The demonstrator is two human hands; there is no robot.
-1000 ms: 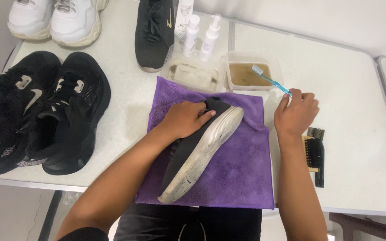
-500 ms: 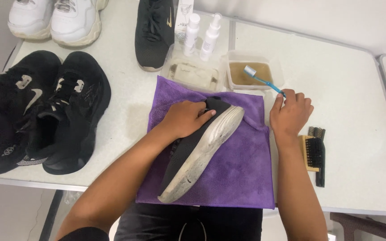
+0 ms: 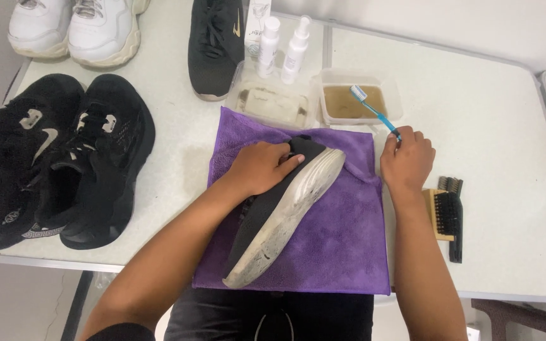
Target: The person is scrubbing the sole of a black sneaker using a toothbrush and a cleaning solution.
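Centrally, a black shoe (image 3: 272, 211) lies on its side on a purple cloth (image 3: 342, 252), its dirty white sole (image 3: 289, 221) turned up and to the right, toe toward the table's near edge. The left hand (image 3: 261, 167) lies over the heel end, fingers (image 3: 289, 161) together and curled onto the upper just beside the sole's edge. The right hand (image 3: 407, 163) rests at the cloth's right edge, well clear of the shoe, fingers clamped on a blue toothbrush (image 3: 374, 113); its bristle head sits over a tub (image 3: 361, 104) of brown liquid. Left of that tub: a second tub (image 3: 273, 104), cloudy. Behind: two white spray bottles (image 3: 282, 47), one black shoe (image 3: 213, 47). Right of the hand: a wooden brush (image 3: 445, 215). Far left: a black pair (image 3: 52, 158); above it, a white pair (image 3: 74, 28). All on a white table (image 3: 494, 126).
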